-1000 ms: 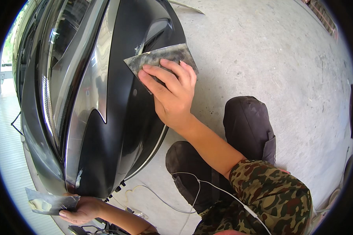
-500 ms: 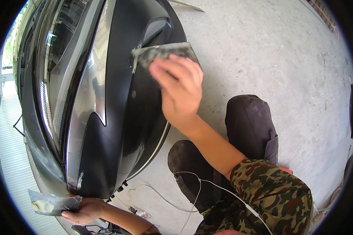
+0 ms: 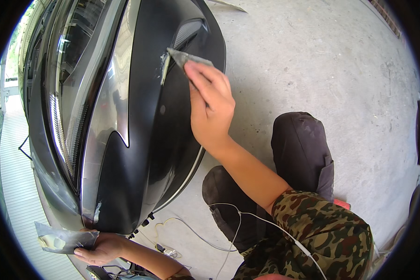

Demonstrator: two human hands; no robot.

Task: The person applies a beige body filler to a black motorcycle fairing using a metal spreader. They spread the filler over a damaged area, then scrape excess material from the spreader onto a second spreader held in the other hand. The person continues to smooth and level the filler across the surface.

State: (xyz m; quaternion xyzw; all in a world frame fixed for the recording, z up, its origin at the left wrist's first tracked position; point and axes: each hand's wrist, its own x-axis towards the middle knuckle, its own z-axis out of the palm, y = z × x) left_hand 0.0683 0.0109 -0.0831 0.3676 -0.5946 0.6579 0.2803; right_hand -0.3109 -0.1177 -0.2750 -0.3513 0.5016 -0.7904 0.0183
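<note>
Since a moment ago, the right hand has tipped its gray scraper, so its wide flat face now looks thin and pointy. The fingers and thumb are closed, pinching the scraper tight. Its sharp corner is at the top of a pale smear on the black bumper; I can't tell if it touches.

Down at the lower left, the left hand is partly curled and grips one end of a flat gray plate. Creamy paste sits on the plate. Another pale smear is on the bumper above this hand.

A big headlight is on the left. Dark pants cover the person's knees, and a white cord hangs across them.
</note>
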